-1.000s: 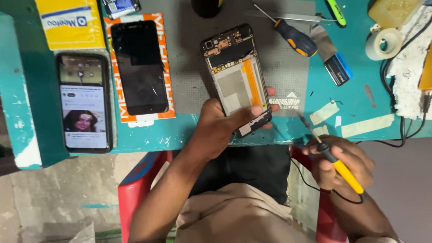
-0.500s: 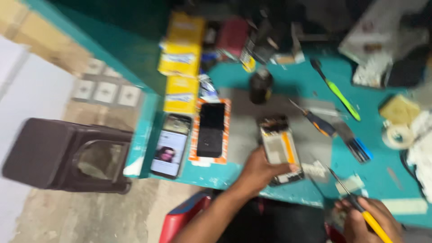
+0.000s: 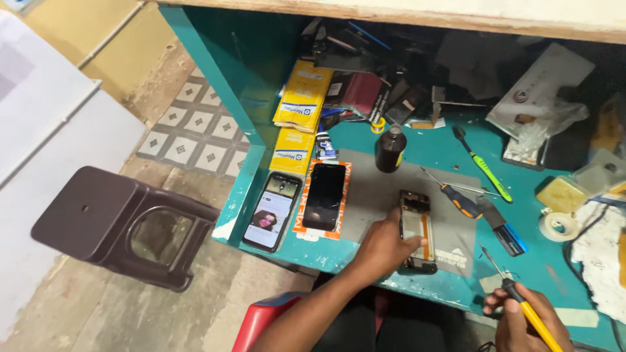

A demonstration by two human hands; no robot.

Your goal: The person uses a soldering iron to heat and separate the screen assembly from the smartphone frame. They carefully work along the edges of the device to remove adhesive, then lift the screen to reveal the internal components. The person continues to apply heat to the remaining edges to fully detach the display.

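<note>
two hands work at a teal worktop [image 3: 554, 277]: the left hand [image 3: 381, 248] steadies an opened phone [image 3: 417, 231], back cover off, orange strip and circuitry exposed, on a grey mat [image 3: 378, 195]; right hand [image 3: 525, 319] fingers clasp a yellow-handled tool [image 3: 531, 311].

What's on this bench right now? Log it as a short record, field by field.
left hand: grips the opened phone lying on the grey mat
right hand: holds a yellow-handled tool near the bench edge
beside the mat: dark phone on an orange-edged card; lit phone left of it
further back: brown bottle, screwdriver, green tool
floor, left: dark plastic stool
</note>
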